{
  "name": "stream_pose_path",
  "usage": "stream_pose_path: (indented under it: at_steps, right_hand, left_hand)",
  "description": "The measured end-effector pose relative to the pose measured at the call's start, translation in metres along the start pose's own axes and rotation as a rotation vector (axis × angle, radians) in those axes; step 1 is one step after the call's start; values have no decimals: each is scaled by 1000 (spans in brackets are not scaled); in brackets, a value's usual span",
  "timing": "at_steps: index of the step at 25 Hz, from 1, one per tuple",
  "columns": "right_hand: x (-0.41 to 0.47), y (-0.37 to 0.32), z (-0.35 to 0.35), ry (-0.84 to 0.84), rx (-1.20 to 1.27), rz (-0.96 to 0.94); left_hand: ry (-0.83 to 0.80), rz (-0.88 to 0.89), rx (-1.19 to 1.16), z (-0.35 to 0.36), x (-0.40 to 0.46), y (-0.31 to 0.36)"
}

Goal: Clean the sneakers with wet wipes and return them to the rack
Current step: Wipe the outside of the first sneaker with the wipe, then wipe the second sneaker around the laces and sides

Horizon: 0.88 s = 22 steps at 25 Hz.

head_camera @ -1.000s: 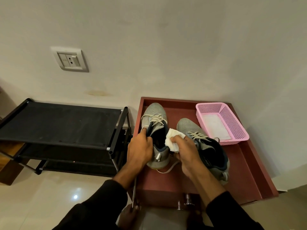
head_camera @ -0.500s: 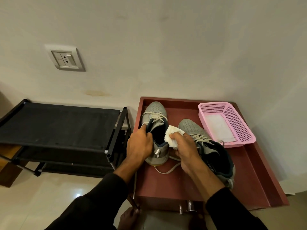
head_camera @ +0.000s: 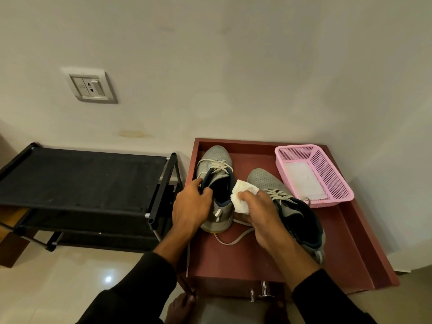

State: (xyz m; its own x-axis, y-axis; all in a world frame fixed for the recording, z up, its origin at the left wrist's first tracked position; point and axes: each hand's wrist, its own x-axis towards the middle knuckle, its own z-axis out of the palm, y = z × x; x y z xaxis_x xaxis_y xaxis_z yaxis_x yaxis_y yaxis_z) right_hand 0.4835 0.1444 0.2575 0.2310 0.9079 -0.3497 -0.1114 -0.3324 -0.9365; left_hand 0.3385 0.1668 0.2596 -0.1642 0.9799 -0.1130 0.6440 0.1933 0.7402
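The left hand [head_camera: 190, 204] grips the left sneaker [head_camera: 216, 183]; the right hand [head_camera: 259, 211] pinches a wipe [head_camera: 243, 195] against it. Cleaning looks underway, and the rack [head_camera: 81, 178] waits bare.

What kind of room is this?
Probably a home hallway or entry corner: a black shoe rack against the wall, sneakers on a low red cabinet, and a wall socket.

Wall socket [head_camera: 90, 86] above; pink basket [head_camera: 327, 183] on red-brown cabinet top [head_camera: 350, 242].
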Motion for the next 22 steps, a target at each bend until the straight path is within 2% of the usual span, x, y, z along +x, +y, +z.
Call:
stream_pose_path:
  at_steps: [4, 9, 14, 19, 22]
  right_hand:
    - [-24, 2, -15, 41, -175, -71]
    - [-60, -3, -39, 66, -354, -180]
    - [-80, -16, -61, 215, -465, -280]
    - [-89, -28, -99, 345, -466, -267]
    - [-80, -18, -120, 408, -459, -227]
  left_hand:
    - [126, 17, -100, -2, -28, -2]
    - [179, 108, -206, 4, -66, 3]
    - [144, 178, -161, 18, -93, 16]
    - [97, 194, -155, 34, -109, 36]
    - [-67, 176, -135, 56, -113, 49]
